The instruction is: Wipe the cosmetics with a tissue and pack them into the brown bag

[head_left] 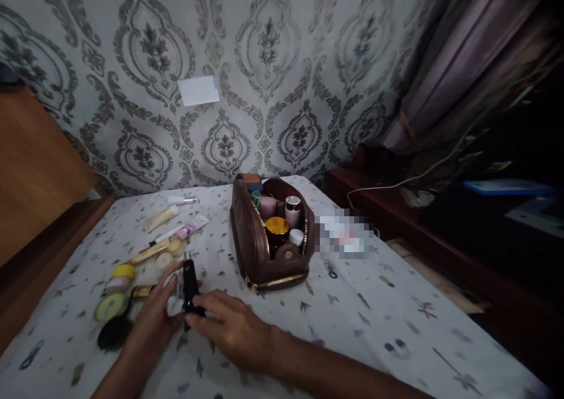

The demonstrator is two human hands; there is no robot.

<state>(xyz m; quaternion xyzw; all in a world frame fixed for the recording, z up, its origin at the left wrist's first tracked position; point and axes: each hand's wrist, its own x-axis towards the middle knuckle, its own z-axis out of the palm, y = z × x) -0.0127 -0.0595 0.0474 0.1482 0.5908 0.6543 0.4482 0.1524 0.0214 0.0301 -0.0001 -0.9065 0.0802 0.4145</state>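
Observation:
A slim black cosmetic tube [190, 278] stands nearly upright between my two hands. My left hand [152, 319] is closed around it from the left, with a crumpled white wipe [175, 300] against the tube. From the right, my right hand [238, 328] pinches the tube's lower end between thumb and fingers. Just behind them lie a purple-and-white tube [192, 227], a cream tube [161, 218] and small round jars [164, 261]. A brown cosmetic bag [247, 240] sits open to the right, holding several jars and bottles, one with an amber lid [277, 227].
Left of my hands are a yellow-lidded jar [123, 271], a pale green jar [111, 307] and a black round lid or compact [114, 332]. The patterned white sheet [352, 340] covers the surface. A wooden board [39, 170] borders the left; a white cable [405, 183] runs at right.

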